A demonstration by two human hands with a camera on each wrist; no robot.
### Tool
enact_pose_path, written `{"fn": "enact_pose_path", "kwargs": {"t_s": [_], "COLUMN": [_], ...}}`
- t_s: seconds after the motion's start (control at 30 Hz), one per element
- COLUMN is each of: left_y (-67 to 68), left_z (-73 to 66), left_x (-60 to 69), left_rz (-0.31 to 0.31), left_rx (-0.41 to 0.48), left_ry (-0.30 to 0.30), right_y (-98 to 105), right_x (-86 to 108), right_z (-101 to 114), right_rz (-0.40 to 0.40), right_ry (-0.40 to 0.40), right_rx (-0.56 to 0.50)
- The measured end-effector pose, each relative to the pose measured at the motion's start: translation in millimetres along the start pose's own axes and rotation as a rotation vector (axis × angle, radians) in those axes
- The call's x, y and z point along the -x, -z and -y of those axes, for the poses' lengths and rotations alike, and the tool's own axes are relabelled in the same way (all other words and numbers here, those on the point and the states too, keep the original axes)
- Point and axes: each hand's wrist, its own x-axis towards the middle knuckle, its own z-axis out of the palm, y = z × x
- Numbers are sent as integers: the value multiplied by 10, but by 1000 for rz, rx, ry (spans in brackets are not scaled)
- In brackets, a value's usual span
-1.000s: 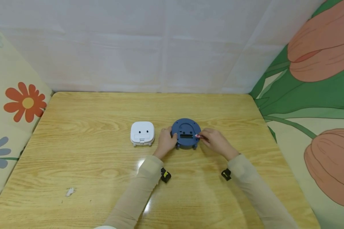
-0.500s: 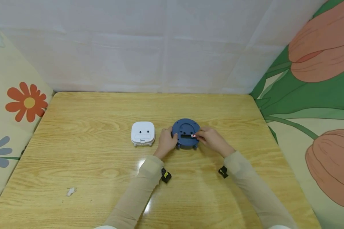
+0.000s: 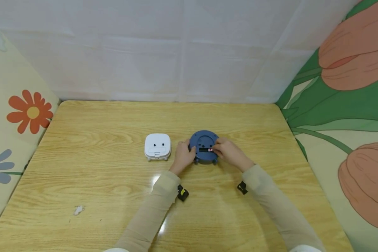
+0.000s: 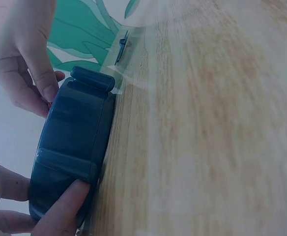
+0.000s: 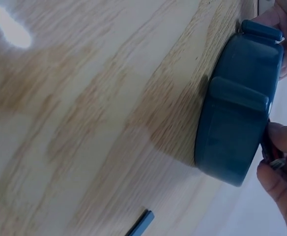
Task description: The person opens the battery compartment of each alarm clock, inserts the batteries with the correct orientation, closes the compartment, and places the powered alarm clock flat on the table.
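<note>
A round dark blue device with small feet, like a desk clock (image 3: 204, 136), lies face down on the table, its narrow battery slot uncovered. My left hand (image 3: 183, 155) grips its left edge; the left wrist view shows a thumb (image 4: 67, 209) against the side. With thumb and fingers, my right hand (image 3: 231, 153) pinches a small red-and-white battery (image 3: 210, 149) at the slot's right end. Part of the battery lies over or in the slot; how deep I cannot tell. Fingers mostly cover it in the right wrist view, where a dark red part of the battery (image 5: 267, 147) shows.
Left of the blue clock stands a similar white device (image 3: 157, 142) with its cover on. A small flat blue piece (image 5: 141, 223), perhaps the slot's cover, lies on the wooden table (image 3: 113, 182) to the right. A pale patch (image 3: 78, 210) marks the table at front left.
My right hand has moved left with the battery, bringing it from the blue clock's right edge to over the slot. The left hand keeps its grip on the clock.
</note>
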Motion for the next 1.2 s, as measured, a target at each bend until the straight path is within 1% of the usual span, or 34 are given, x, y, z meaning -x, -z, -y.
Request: {"fn": "enact_pose_path", "kwargs": {"t_s": [0.07, 0.17, 0.43, 0.67, 0.77, 1.2], "left_y": [4, 8, 15, 14, 12, 20], "left_z": [-2, -6, -15, -16, -14, -15], "left_x": [1, 2, 8, 10, 9, 8], "left_rz": [-2, 6, 14, 10, 8, 6], "left_rx": [2, 1, 8, 1, -7, 6], "left_ry": [-3, 10, 19, 14, 7, -6], "right_y": [-2, 1, -14, -53, -48, 16], "right_x": [-13, -31, -78, -110, -109, -98], "right_z": [10, 26, 44, 46, 59, 134], "right_rz": [6, 11, 30, 3, 1, 25], "right_ry": [-6, -21, -52, -111, -129, -140], "right_rx": [1, -10, -21, -69, -72, -42]}}
